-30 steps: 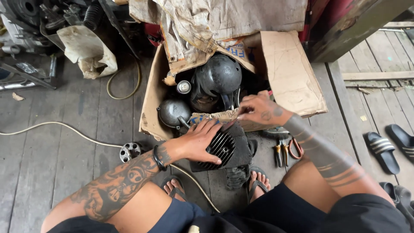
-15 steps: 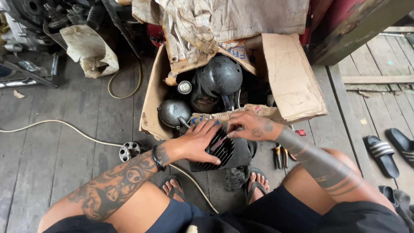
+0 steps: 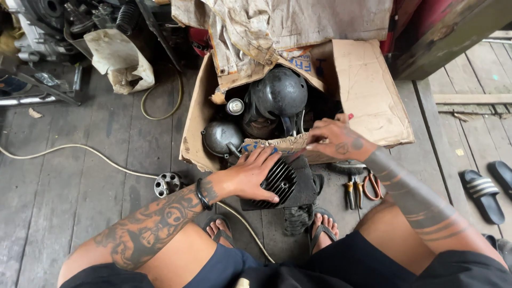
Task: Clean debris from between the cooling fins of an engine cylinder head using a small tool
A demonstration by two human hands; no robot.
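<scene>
1. Left hand [image 3: 255, 173] lies palm-down on a black finned engine part [image 3: 285, 184], fingers spread across its top and curled over the near-left edge; it is grasping the part.
2. The finned part sits on the plank floor [image 3: 80, 197] just in front of the cardboard box [image 3: 368, 90], its far edge touching or nearly touching the box's front wall. Its round finned face points toward the person's feet.
3. Right hand [image 3: 337, 141] rests on the box's torn front wall, fingers bent over the rim; whether they pinch the cardboard or something small behind it cannot be told.
4. Inside the box: a dark round dome-shaped cover [image 3: 280, 96] at centre, a smaller grey rounded part [image 3: 221, 137] at left, a small metal cap [image 3: 234, 106] behind it. The box is crowded.
5. Right of the finned part, pliers [image 3: 357, 186] with orange and red handles lie on the floor, close by.
6. Left of it, a small perforated metal disc [image 3: 167, 184] sits near a pale cable [image 3: 80, 152] that runs across the planks and under the left forearm.
7. Open floor lies to the left, beyond the cable. On the right, black sandals [image 3: 482, 194] lie well apart from the hands.
8. The person's own feet, in sandals, are just below the finned part, hemming its near side.
</scene>
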